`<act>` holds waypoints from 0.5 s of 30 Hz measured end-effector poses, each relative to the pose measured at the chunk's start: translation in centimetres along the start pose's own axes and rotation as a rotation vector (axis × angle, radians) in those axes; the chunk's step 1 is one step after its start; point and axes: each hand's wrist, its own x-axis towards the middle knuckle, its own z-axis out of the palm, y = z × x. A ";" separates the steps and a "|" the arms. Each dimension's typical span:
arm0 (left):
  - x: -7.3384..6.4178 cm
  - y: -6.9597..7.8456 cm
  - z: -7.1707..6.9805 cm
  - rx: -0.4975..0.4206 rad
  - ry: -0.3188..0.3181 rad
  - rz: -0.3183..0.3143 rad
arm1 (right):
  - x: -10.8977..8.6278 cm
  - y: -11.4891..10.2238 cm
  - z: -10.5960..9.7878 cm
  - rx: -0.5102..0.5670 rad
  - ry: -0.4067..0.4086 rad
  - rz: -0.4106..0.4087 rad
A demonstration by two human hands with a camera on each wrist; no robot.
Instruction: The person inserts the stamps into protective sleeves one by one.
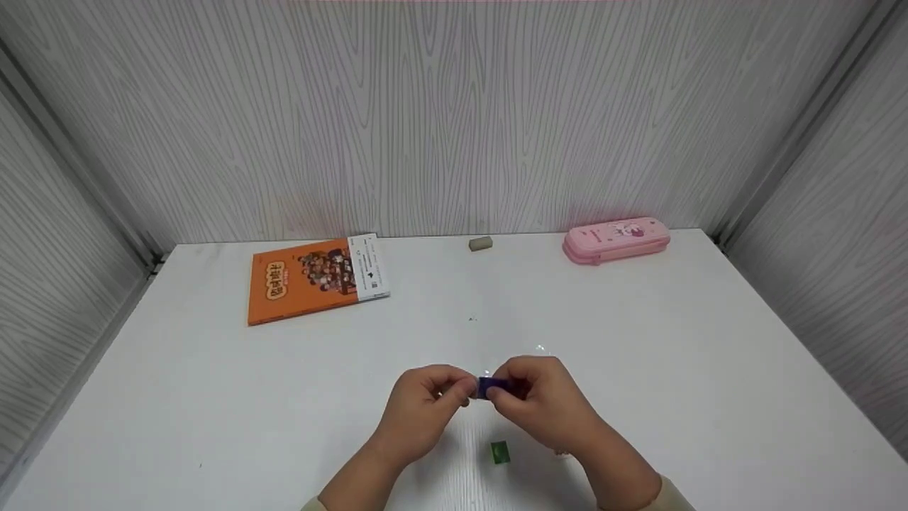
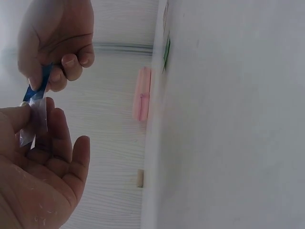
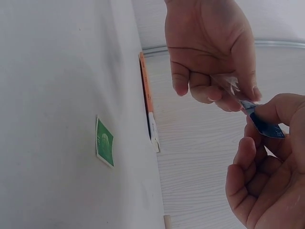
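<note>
A green printed square (image 1: 500,452) lies on the table (image 1: 213,397). Above it, the left hand's (image 1: 423,406) fingers pinch clear film (image 3: 229,84) adjoining the dark-blue strip (image 3: 268,129) clamped in the right hand's (image 1: 545,399); beyond, the orange book's (image 1: 301,280) lettering is too small to read.

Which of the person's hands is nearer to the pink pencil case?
Right. The right hand is on the person's side of the pink pencil case, slightly left; the left hand is farther left.

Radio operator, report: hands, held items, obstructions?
Left hand pinches clear plastic film. Right hand pinches flat blue rectangular piece. Nothing visibly in the way; small green rectangular piece lies below.
</note>
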 end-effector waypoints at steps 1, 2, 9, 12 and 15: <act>0.0 0.0 0.0 0.005 0.012 -0.002 | 0.0 0.0 0.0 0.002 -0.001 -0.006; 0.0 0.0 0.0 0.009 0.021 -0.005 | 0.0 0.1 0.0 0.002 -0.001 -0.011; 0.0 0.0 0.0 -0.014 0.037 -0.011 | -0.1 -0.1 0.2 0.011 0.019 -0.024; 0.0 0.0 0.0 -0.017 0.044 -0.008 | -0.1 -0.1 0.3 0.026 0.042 -0.030; 0.0 0.0 0.0 -0.016 0.051 -0.006 | -0.1 -0.2 0.3 0.031 0.064 -0.031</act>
